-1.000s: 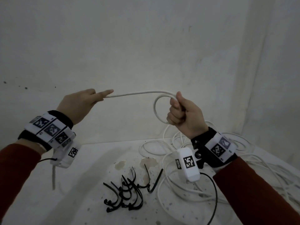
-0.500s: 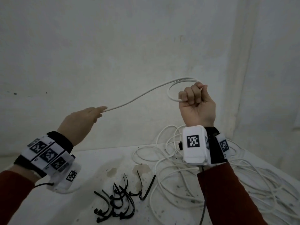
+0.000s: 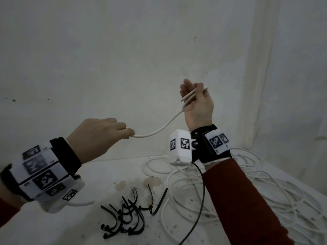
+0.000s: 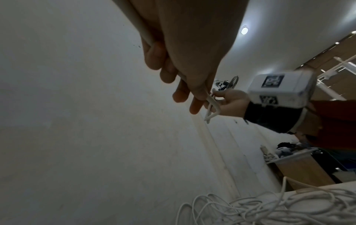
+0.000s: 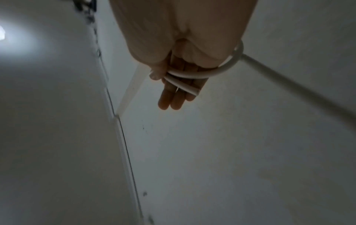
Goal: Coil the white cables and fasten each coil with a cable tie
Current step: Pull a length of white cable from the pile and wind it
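Observation:
A white cable sags between my two raised hands. My left hand grips it in curled fingers, and the cable runs back along the palm. My right hand is held higher, fingers straight and pointing up. The cable loops round that hand, and the thumb pinches two strands across the fingers, with the cut end sticking out. Several black cable ties lie in a heap on the table below.
A big loose tangle of white cable covers the right part of the stained white table, under my right forearm. A pale wall stands close behind, meeting another wall in a corner at the right.
My right hand rose, turned and went from a fist round a small loop to straight fingers with the cable wound round them. My left hand sank lower, still holding the cable.

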### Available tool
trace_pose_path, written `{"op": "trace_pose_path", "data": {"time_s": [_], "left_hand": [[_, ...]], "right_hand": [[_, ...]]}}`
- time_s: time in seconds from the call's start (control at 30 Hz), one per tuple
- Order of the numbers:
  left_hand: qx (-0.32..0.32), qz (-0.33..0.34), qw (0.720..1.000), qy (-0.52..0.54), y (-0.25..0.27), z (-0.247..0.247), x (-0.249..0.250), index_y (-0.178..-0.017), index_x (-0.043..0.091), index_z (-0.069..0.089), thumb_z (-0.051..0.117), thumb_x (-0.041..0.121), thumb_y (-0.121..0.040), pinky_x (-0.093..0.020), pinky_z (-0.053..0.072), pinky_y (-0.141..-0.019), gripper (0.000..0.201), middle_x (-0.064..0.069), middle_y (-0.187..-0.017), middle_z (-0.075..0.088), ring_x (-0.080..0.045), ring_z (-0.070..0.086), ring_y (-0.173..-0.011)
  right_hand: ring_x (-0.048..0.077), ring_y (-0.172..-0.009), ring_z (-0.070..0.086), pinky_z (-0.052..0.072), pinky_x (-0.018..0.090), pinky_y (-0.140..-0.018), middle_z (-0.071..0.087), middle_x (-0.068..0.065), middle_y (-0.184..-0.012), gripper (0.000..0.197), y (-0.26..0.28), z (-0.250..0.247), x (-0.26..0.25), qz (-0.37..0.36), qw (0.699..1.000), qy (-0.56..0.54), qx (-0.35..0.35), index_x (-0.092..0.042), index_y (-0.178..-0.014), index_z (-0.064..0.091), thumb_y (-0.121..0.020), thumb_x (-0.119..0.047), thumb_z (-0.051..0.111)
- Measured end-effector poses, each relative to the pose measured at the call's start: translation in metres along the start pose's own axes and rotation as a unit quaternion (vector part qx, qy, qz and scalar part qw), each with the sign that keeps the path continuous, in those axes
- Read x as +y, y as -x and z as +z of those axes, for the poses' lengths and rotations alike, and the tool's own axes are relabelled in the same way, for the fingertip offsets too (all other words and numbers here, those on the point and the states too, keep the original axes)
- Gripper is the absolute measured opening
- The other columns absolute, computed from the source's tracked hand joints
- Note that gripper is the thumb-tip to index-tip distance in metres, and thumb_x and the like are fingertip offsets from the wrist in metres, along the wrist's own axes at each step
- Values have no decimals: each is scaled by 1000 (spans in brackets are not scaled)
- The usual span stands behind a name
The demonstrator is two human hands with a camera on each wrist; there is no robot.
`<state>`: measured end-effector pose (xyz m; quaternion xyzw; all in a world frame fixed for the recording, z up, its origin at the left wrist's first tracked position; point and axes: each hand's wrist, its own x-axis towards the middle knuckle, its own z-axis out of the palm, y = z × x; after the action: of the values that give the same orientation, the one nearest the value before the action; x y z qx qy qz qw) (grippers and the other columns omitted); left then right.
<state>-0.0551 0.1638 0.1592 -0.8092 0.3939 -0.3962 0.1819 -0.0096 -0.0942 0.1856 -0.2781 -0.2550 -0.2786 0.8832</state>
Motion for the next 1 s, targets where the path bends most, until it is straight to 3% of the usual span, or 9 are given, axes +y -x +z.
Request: {"op": "trace_pose_path", "data": {"time_s": [0.13, 0.2, 0.33, 0.43, 0.53, 0.63, 0.7, 0.83, 1.0], "left_hand": [[4, 18, 1000, 15, 3, -14, 3, -96, 20, 64, 70, 0, -68, -13, 8, -43, 36, 6, -72, 59, -21, 56, -59], [18, 28, 999, 21, 5, -20, 3, -100, 23, 59, 61, 5, -80, -18, 17, -40, 27, 7, -73, 59, -19, 55, -62], [25, 20, 999, 24, 8, -31, -6, -102, 26, 53, 39, 19, -86, -20, 21, -44, 23, 7, -76, 59, -19, 53, -66], [28, 15, 999, 9, 10, -31, -17, -96, 20, 62, 39, 21, -87, -23, 25, -44, 24, 3, -73, 59, -24, 53, -64], [30, -12, 999, 27, 13, -26, -29, -93, 17, 65, 37, 26, -90, -25, 31, -44, 29, 1, -73, 60, -25, 52, -64], [38, -59, 995, 75, 15, -16, -37, -96, 24, 58, 30, 31, -91, -32, 42, -43, 29, 5, -78, 59, -22, 50, -68], [38, -83, 986, 141, 12, -10, -38, -96, 26, 56, 24, 35, -90, -38, 46, -53, 33, 9, -78, 55, -16, 47, -70], [37, -139, 929, 341, 2, -13, -26, -104, 32, 59, 27, 49, -92, -19, 41, -74, 38, 12, -87, 60, -8, 54, -82], [29, -194, 832, 519, -3, -14, -10, -106, 36, 65, 50, 60, -80, -46, 47, -86, 38, 7, -103, 68, -36, 59, -94]], "right_hand": [[23, -72, 71, 55, 30, -71, 72, 10, -84, 13, 10, -3, 21, -66, 954, 278, -86, -9, -89, 44, -102, -13, 43], [22, -69, 71, 55, 30, -67, 71, 4, -82, 14, 17, -5, 26, -93, 893, 412, -156, -14, -87, 45, -101, -13, 45], [4, -55, 62, 50, 24, -57, 73, -6, -82, 8, 31, -6, 27, -99, 700, 633, -316, -18, -91, 46, -99, -17, 49], [-1, -51, 54, 37, 13, -54, 70, -3, -71, 24, 40, -1, 22, -36, 650, 650, -393, -27, -79, 41, -99, -17, 49], [5, -48, 48, 38, 18, -57, 59, 2, -62, 28, 50, 1, 20, 43, 675, 607, -418, -25, -74, 48, -101, -21, 43], [9, -45, 37, 32, 18, -52, 43, -6, -51, 50, 59, 4, 20, 112, 749, 516, -399, -12, -68, 58, -100, -40, 32], [9, -39, 28, 25, 18, -44, 35, -7, -45, 60, 64, 8, 21, 167, 802, 447, -359, -12, -57, 51, -101, -46, 28], [11, -33, 17, 19, 21, -40, 22, -8, -35, 60, 72, 16, 25, 255, 879, 287, -283, -21, -44, 36, -96, -51, 30], [10, -28, 15, 13, 29, -44, 18, -6, -32, 64, 76, 27, 36, 300, 914, 162, -221, -21, -42, 31, -99, -50, 27]]}}
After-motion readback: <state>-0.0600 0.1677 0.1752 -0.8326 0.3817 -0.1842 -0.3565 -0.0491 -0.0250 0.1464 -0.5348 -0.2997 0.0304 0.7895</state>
